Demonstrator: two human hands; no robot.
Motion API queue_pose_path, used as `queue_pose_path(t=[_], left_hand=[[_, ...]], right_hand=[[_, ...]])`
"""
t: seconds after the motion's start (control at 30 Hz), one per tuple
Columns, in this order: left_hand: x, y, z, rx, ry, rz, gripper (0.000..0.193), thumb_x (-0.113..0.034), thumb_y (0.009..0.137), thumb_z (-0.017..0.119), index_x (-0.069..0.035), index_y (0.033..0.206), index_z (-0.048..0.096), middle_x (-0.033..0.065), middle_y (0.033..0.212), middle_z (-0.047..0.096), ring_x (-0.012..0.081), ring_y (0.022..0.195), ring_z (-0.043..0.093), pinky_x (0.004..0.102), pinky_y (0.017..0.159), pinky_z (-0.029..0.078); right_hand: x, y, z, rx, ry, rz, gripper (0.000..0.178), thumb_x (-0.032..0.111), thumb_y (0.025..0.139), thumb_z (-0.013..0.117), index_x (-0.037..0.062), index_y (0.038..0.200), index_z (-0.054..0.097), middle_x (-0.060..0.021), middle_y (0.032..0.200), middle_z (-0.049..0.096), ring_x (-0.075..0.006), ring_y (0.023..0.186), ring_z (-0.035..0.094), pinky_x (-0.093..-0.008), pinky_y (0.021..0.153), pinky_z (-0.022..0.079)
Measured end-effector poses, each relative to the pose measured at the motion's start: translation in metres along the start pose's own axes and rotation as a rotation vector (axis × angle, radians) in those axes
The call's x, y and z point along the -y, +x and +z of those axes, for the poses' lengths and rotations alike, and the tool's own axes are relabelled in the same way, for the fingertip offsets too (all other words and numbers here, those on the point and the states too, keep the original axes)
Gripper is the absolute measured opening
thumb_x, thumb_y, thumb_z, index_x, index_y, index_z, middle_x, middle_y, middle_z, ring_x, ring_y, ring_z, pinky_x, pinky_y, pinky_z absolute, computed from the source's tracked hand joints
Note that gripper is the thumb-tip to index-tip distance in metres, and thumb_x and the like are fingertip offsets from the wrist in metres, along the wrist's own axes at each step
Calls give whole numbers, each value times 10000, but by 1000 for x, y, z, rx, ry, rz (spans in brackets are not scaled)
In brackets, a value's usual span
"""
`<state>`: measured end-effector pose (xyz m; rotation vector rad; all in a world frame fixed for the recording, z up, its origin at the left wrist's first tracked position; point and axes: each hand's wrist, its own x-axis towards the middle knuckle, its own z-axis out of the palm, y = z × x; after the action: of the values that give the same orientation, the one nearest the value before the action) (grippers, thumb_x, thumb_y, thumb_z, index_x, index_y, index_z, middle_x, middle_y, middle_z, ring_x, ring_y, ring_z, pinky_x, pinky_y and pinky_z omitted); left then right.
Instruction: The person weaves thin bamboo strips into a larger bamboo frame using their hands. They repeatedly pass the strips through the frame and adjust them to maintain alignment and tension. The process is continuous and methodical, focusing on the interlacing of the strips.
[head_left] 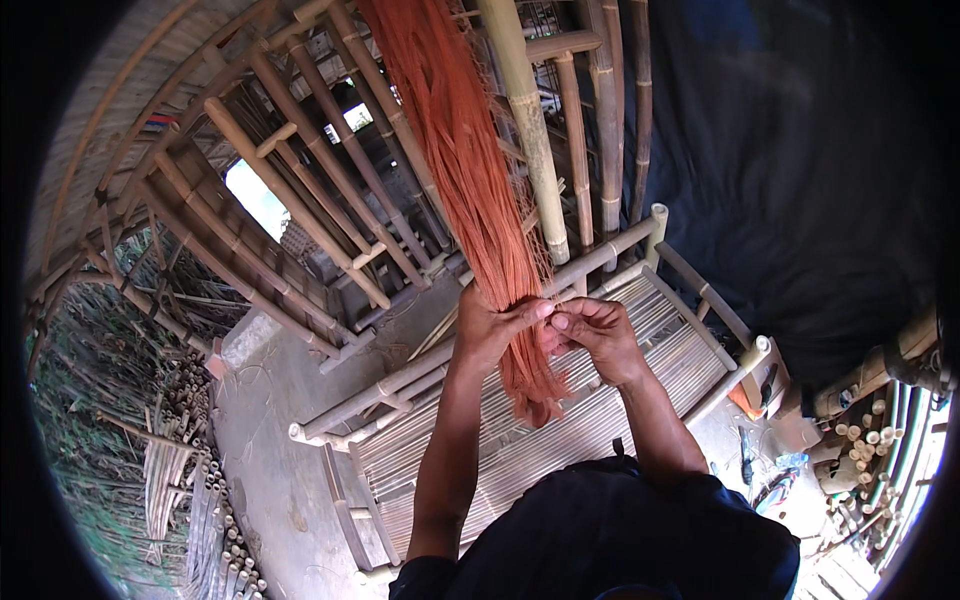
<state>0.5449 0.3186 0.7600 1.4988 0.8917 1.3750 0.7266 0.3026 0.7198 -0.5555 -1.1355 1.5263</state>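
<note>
The site is a bamboo-framed workspace: upright poles (325, 150) stand left of and behind the orange bundle (460, 150), a dark sheet (790, 170) hangs well to its right, and a slatted counter (650, 325) lies below its lower end. The bundle hangs from the upper edge of view, its loose tail below the left hand (485, 325). That hand is wrapped around the bundle, thumb laid across it. The right hand (605, 335) has its fingertips drawn together at the bundle's right edge; whether they are closed on a strand cannot be told. Recommended practice: keep the left grip firm, gather stray strands inside it, and work the right fingertips close beside the left thumb.
</note>
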Motion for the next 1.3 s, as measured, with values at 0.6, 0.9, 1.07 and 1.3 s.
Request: queue_pose_path(t=[0.6,0.9,1.07,1.3], left_hand=[[35,9,-4,-57,-11,-104,214,-169,810,797,-55,941,672,-10,821,645,102,720,603,268,681,483],[66,20,-29,-240,-327,-192,263,-258,890,728,-45,1000,620,12,858,602,103,760,572,266,688,481],[43,34,-4,50,27,-145,335,-263,859,766,-36,1087,675,-43,767,553,49,680,499,221,615,416],[51,56,11,71,-103,-258,162,-217,893,729,-63,908,679,19,834,692,55,625,482,232,645,461]], right_hand=[[-22,5,-16,-131,14,-104,129,125,977,586,33,1013,669,-97,1002,727,-189,963,691,-328,828,545],[-46,-12,-44,-312,15,-151,214,199,1011,529,36,918,631,53,562,414,-45,459,303,-238,428,237],[-97,-29,-71,11,138,183,233,266,1008,558,57,970,654,66,565,398,-35,476,310,-227,442,249],[-154,-48,-108,-14,-26,311,230,298,993,576,77,986,640,57,577,389,-65,488,290,-253,445,243]])
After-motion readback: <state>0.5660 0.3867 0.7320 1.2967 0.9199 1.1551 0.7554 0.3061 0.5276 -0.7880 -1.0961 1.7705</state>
